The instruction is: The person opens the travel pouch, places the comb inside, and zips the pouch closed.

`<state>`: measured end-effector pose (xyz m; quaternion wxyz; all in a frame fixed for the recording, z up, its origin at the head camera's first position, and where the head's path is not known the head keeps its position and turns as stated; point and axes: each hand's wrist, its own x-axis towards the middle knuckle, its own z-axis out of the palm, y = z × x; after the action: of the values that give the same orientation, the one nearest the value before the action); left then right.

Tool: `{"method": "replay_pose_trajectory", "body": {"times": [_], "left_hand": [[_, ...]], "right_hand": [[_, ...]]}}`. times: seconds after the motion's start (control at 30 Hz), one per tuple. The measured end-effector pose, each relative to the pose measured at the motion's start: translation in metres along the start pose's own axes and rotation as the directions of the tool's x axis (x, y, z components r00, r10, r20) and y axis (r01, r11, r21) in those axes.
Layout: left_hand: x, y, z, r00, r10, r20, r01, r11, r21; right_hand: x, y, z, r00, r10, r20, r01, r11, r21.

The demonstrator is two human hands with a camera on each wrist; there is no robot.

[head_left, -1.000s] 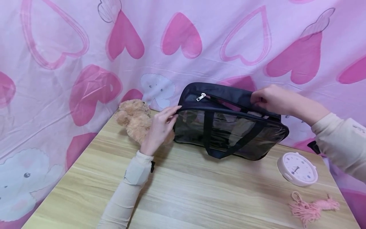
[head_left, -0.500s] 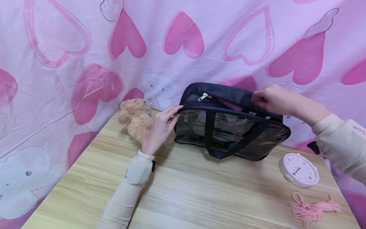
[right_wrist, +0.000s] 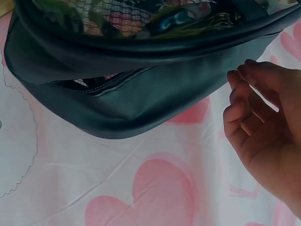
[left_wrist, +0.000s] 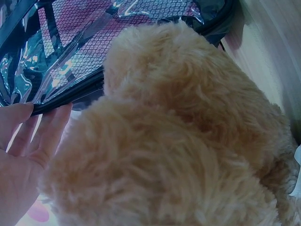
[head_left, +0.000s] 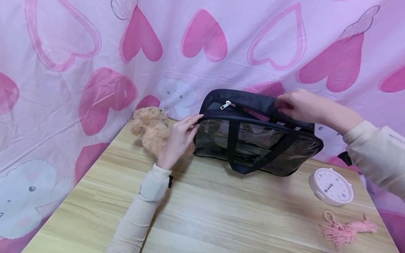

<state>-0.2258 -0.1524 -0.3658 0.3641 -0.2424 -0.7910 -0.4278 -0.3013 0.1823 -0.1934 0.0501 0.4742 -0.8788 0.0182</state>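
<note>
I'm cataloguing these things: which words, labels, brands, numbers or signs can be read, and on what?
No text can be read anywhere.
Clock: dial marks, too small to read.
Right sleeve: faint marks, too blurred to read.
Black bag, teddy bear, pink yarn: no lettering seen.

The black rectangular cloth bag (head_left: pixel 253 131) has a matt fabric body with smooth, faintly shiny edge piping. Its transparent plastic front panel (head_left: pixel 212 138) is creased and highly glossy; open-weave mesh (left_wrist: pixel 91 47) shows through. The small silver zip pull (head_left: pixel 225 105) atop the bag is shiny metal. Left of the bag: tan plush toy (head_left: pixel 151 128), shaggy, matt pile. Right front: round pale-pink clock (head_left: pixel 332 186), smooth, plastic-looking. Beneath: pale wood-grain tabletop (head_left: pixel 205 211), smooth, low sheen. Behind: pink heart-printed cloth curtain (head_left: pixel 235 45), wrinkled.
</note>
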Motion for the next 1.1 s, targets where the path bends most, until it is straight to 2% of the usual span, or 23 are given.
{"method": "replay_pose_trajectory", "body": {"times": [0.27,0.5,0.67,0.8,0.9,1.1], "left_hand": [[0.001,0.002,0.002,1.0,0.007,-0.006,-0.007,1.0,0.005],[0.002,0.005,0.004,1.0,0.005,0.012,-0.005,1.0,0.002],[0.001,0.004,0.003,1.0,-0.002,0.003,0.002,1.0,-0.001],[0.001,0.004,0.0,1.0,0.005,0.004,-0.005,1.0,0.006],[0.001,0.004,-0.001,1.0,0.009,0.007,-0.009,1.0,0.014],[0.001,0.003,-0.001,1.0,-0.003,0.015,0.003,1.0,0.011]], "right_hand": [[0.017,-0.007,-0.007,0.998,-0.058,0.001,0.058,0.998,-0.009],[0.039,-0.025,-0.009,0.998,-0.068,0.005,0.068,0.998,-0.017],[0.061,-0.042,-0.003,0.987,-0.161,-0.018,0.16,0.987,-0.005],[0.078,-0.056,0.0,0.98,-0.197,-0.027,0.197,0.98,0.003],[0.09,-0.063,0.005,0.979,-0.206,-0.01,0.206,0.979,-0.001],[0.111,-0.078,0.017,0.983,-0.151,0.102,0.16,0.983,-0.086]]}}
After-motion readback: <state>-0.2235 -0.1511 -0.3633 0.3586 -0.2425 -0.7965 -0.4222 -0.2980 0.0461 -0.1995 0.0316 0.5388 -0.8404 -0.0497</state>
